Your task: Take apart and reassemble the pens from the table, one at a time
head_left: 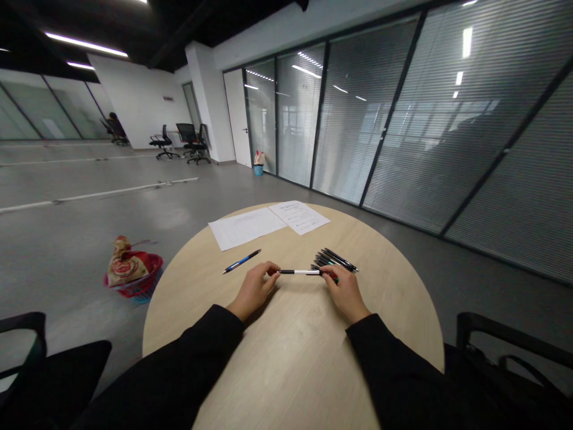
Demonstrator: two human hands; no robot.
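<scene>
Left hand: Your left hand [258, 288] had its thumb and finger pinched on one end of the white pen [301, 272].
Right hand: Your right hand [344, 290] pinched the other end of that pen, close by the pile of pens.
White pen: It was held sideways between your two hands, over the middle of the table. It had a white body and a dark part at each end. You could not tell if it touched the wood.
Blue pen: The blue pen [242, 261] lay alone on a slant, near your left hand and past it.
Pile of pens: The pile of pens [338, 259] lay just past your right hand. They were mostly black, bunched side by side, with a bit of green showing.
Papers: The wide sheet [246, 229] and the printed sheet [301, 217] lay at the far edge, touching.
Table: The table [286, 352] was round and made of light wood.
Sleeves: You had black sleeves [203, 343] on both arms.
Floor: On your left, a basket [155, 276] held a tan and red bag [129, 267].
Chairs: A black chair [56, 364] stood at your left and another black chair [510, 337] at your right.
Glass wall: The glass wall [349, 119] had blinds and shiny lights on it.
</scene>
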